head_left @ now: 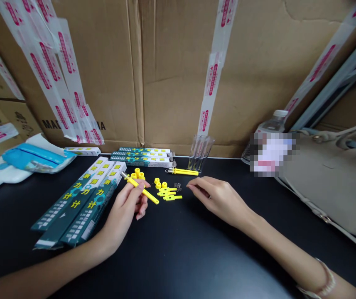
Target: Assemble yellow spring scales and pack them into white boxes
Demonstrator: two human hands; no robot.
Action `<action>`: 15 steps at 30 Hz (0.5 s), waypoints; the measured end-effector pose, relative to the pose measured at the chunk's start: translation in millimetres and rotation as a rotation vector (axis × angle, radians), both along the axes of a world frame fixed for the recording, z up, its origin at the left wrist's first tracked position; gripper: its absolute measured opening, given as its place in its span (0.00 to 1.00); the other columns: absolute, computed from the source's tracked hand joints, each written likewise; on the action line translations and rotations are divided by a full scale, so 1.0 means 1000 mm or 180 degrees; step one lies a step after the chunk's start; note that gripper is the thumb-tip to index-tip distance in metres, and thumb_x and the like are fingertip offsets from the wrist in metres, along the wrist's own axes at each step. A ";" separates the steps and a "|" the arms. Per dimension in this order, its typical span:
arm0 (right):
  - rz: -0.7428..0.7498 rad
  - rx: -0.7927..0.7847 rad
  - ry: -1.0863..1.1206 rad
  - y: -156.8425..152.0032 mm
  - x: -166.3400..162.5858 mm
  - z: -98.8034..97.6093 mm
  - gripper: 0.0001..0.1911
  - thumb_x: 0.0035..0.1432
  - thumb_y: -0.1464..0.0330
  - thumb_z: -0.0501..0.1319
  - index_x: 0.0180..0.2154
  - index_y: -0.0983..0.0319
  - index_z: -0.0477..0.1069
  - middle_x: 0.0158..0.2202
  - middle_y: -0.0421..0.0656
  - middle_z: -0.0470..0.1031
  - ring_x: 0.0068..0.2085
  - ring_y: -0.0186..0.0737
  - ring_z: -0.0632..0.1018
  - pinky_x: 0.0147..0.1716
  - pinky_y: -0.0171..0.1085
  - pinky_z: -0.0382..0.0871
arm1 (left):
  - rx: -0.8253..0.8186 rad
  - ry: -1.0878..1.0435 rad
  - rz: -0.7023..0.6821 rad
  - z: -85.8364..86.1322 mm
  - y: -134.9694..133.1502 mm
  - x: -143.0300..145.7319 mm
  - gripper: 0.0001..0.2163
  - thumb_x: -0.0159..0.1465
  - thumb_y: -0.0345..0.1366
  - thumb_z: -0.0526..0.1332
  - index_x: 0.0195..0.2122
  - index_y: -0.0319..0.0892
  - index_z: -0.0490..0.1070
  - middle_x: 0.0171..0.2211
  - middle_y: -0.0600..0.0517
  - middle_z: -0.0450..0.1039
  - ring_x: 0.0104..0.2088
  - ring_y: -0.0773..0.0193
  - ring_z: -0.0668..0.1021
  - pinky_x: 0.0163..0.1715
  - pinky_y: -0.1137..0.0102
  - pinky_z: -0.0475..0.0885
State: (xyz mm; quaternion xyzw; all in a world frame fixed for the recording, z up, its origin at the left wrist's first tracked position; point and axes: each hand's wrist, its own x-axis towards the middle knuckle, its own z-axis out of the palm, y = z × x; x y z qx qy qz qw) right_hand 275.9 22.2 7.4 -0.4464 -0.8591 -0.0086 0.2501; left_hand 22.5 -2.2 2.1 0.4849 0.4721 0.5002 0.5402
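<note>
My left hand (131, 199) is closed around a yellow spring scale rod (148, 195), tilted, with a metal piece at its upper left end. My right hand (218, 197) hovers at the right of the small parts, thumb and fingertips together; whatever they may pinch is too small to make out. Near its fingertips lie small coil springs (178, 186). Between the hands are several flat yellow pieces (173, 197) and yellow caps (164, 185); more yellow caps (137, 172) sit behind my left hand. Another yellow rod (184, 171) with a metal hook end lies farther back.
Clear plastic tubes (201, 151) stand at the back. Printed green-white boxes (81, 199) lie left, others (142, 157) behind. A blue wipes pack (39, 155) is far left. A bottle (273, 122) and a beige bag (330, 178) stand right. Cardboard (171, 83) walls the back.
</note>
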 end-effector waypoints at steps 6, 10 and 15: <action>0.0099 -0.0111 0.0012 -0.002 -0.005 -0.004 0.09 0.69 0.70 0.56 0.43 0.61 0.75 0.37 0.44 0.81 0.36 0.41 0.81 0.36 0.37 0.72 | -0.0092 -0.0129 0.0073 -0.003 0.001 -0.001 0.15 0.62 0.50 0.59 0.38 0.43 0.66 0.20 0.61 0.61 0.18 0.72 0.63 0.15 0.78 0.57; 0.0114 -0.0145 0.0042 -0.003 -0.007 -0.004 0.09 0.70 0.69 0.56 0.42 0.60 0.75 0.37 0.44 0.81 0.36 0.41 0.81 0.36 0.37 0.72 | -0.0053 -0.0027 0.0034 0.001 -0.002 0.001 0.16 0.60 0.50 0.62 0.37 0.42 0.68 0.21 0.61 0.61 0.19 0.72 0.63 0.14 0.78 0.56; 0.0133 -0.0190 0.0046 -0.004 -0.007 -0.004 0.09 0.70 0.69 0.55 0.42 0.60 0.75 0.37 0.44 0.81 0.36 0.41 0.81 0.37 0.37 0.72 | -0.0061 0.0129 -0.0146 0.003 -0.003 0.001 0.18 0.58 0.51 0.65 0.37 0.41 0.69 0.21 0.61 0.60 0.19 0.73 0.62 0.15 0.78 0.55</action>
